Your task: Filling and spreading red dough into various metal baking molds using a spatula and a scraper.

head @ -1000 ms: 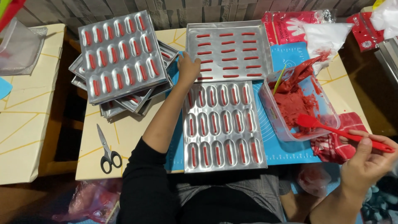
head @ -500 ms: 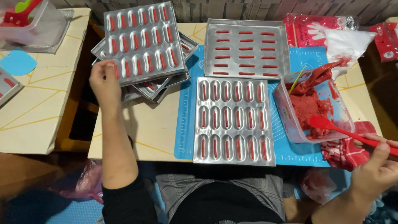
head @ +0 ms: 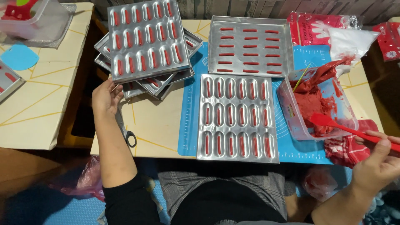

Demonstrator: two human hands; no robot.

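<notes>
Stack of trays [head: 146, 46]: metal moulds with oblong pockets holding red strips; piled askew at the far left of the surface [head: 158, 125], top tray tilted, long axis running away from the person.
Left hand [head: 106, 98]: at the stack's near-left corner, fingers loosely curled and touching the edge of a lower tray; not clearly gripping. The stack lies just beyond it, up and to the right. This is the nearer hand by far.
Scissors [head: 125, 129]: flat on the surface, partly under the left wrist.
Right hand [head: 377, 166]: clenched around a red spatula [head: 346, 129], whose blade rests in the plastic tub [head: 291, 121] of red paste.
Front tray [head: 236, 117]: filled, on the blue mat [head: 187, 125], between the two hands.
Far tray [head: 249, 46]: flat, with rows of red strips.
</notes>
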